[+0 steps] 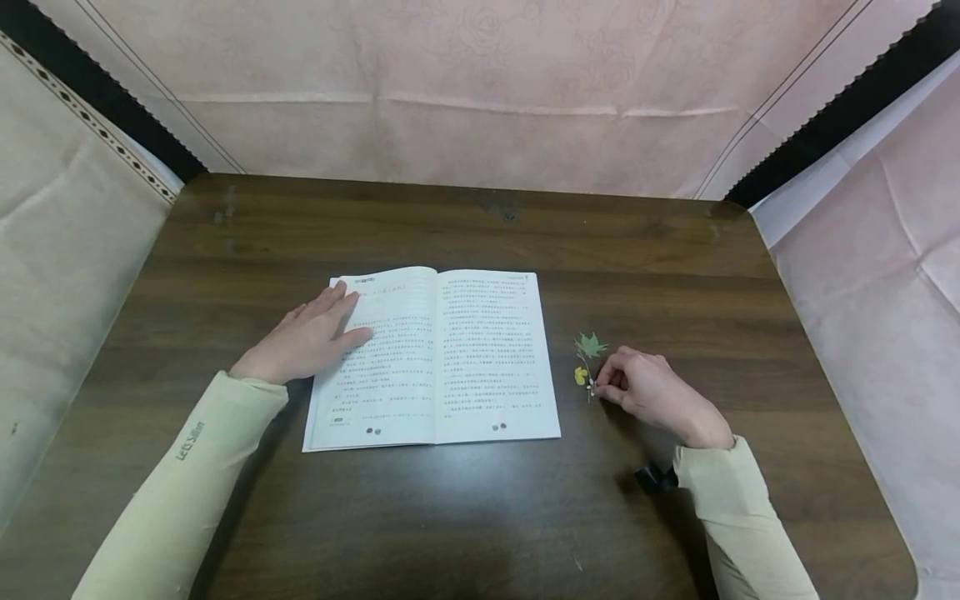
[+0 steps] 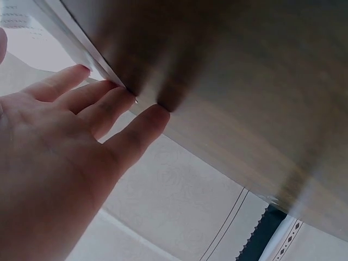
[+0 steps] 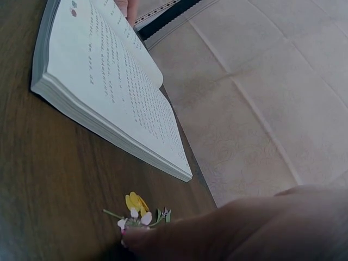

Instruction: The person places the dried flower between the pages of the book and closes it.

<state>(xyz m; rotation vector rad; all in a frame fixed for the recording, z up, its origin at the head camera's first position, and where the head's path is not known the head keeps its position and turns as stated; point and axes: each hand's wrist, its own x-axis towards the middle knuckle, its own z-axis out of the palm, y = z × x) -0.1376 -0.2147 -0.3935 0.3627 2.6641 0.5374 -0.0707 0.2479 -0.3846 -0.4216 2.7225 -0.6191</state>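
An open book (image 1: 487, 358) with printed pages lies on the dark wooden table. My left hand (image 1: 303, 333) rests on its left page with fairly straight fingers; in the left wrist view that hand (image 2: 70, 130) reaches along the book's outer edge. Right of the book, my right hand (image 1: 660, 392) has thumb and forefinger together on a small flower sprig with white blossoms (image 3: 145, 218). Beside those fingertips lie a yellow flower (image 1: 581, 376) and a green lobed leaf (image 1: 590, 345). The hand partly hides the stems in the right wrist view.
The wooden table (image 1: 420, 525) reaches back to a pale hanging cloth (image 1: 465, 133), with more cloth at both sides. A small black object (image 1: 654, 478) sits under the right wrist.
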